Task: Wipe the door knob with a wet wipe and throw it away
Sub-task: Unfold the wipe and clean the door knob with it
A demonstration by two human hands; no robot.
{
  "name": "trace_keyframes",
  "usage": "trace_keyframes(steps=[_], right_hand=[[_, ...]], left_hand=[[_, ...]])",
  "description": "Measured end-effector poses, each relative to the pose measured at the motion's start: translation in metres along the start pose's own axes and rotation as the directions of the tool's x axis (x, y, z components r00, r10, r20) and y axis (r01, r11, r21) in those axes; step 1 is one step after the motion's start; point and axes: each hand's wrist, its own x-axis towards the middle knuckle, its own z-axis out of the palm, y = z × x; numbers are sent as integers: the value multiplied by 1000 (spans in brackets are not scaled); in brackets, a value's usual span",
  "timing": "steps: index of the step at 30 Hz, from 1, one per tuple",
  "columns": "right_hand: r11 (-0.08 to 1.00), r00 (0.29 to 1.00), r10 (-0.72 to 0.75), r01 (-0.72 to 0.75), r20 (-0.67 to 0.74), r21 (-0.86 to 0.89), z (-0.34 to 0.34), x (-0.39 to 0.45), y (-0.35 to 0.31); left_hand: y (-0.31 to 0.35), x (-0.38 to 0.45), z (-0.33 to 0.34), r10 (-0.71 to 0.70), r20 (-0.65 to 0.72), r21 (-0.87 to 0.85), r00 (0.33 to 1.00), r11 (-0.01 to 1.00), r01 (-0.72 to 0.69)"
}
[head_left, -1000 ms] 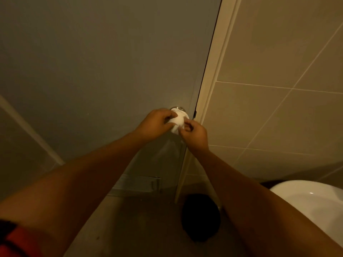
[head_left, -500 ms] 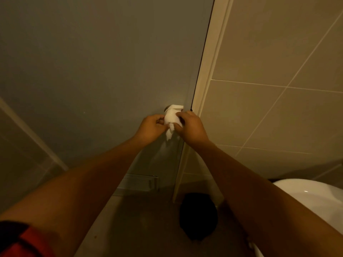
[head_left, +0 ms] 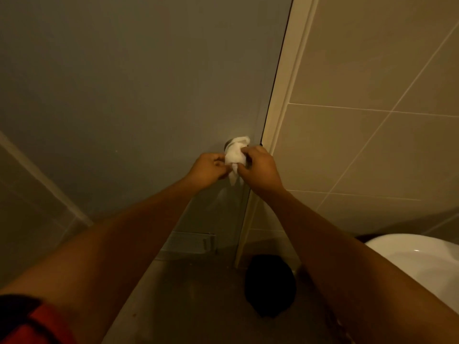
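A white wet wipe (head_left: 235, 154) is wrapped over the door knob (head_left: 227, 144) on the grey-blue door (head_left: 139, 95); only a sliver of metal shows at the knob's upper left. My left hand (head_left: 208, 170) pinches the wipe from the left. My right hand (head_left: 258, 168) grips it from the right, fingers curled around the covered knob. A loose tail of the wipe hangs down between my hands.
The pale door frame (head_left: 285, 95) runs just right of the knob, with beige wall tiles (head_left: 372, 120) beyond. A black bin (head_left: 270, 285) stands on the floor below. A white toilet rim (head_left: 422, 259) sits at the lower right. A vent grille (head_left: 191, 242) is low on the door.
My right hand has closed further around the wipe-covered knob, and the wipe has bunched with a tail hanging down. The view has shifted slightly.
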Motion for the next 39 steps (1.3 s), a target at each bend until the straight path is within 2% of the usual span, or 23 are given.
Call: trace_keyframes(steps=[3, 6, 8, 10, 11, 14, 17, 19, 21, 24, 27, 31, 34, 39], right_hand=[[1000, 1000, 18, -18, -24, 4, 4, -2, 2], [976, 987, 143, -129, -70, 174, 16, -12, 4], [941, 975, 220, -201, -41, 271, 23, -18, 4], [935, 970, 241, -226, -23, 273, 27, -20, 5], [937, 970, 243, -229, -19, 264, 27, -18, 6], [962, 980, 188, -172, -58, 211, 17, -11, 4], [993, 997, 54, -48, -47, 109, 4, -3, 1], [998, 1000, -23, 24, -15, 61, -1, 0, -2], [998, 999, -30, 31, -19, 50, -1, -1, -2], [984, 994, 78, -66, -72, 164, 7, -10, 3], [926, 979, 200, -176, -36, 334, 19, -20, 6], [900, 965, 261, -235, -23, 367, 24, -19, 7], [953, 984, 164, -139, -70, 270, 12, -11, 3], [995, 996, -84, 85, -15, 59, -4, 1, -4]], left_hand=[[6, -2, 5, 61, -54, 32, 997, 998, -59], [16, -3, 0, 182, -85, 113, 980, 979, -172], [18, -2, -3, 258, -59, 213, 964, 947, -241], [20, 0, -3, 263, -45, 254, 964, 936, -243], [19, 1, -3, 237, -52, 223, 970, 950, -220], [13, 3, -3, 136, -53, 121, 989, 984, -128], [3, 4, -2, 67, -34, 139, 997, 988, -62], [1, 2, 0, 50, -45, 132, 998, 990, -43], [3, -2, 4, 89, -58, 120, 994, 989, -81], [14, -10, 5, 174, -95, 108, 980, 981, -164], [21, -8, 0, 296, -109, 178, 949, 945, -275], [23, -4, -2, 308, -69, 286, 949, 917, -278], [18, -4, -2, 207, -94, 185, 974, 965, -187], [5, -6, 4, 67, -41, 121, 997, 991, -61]])
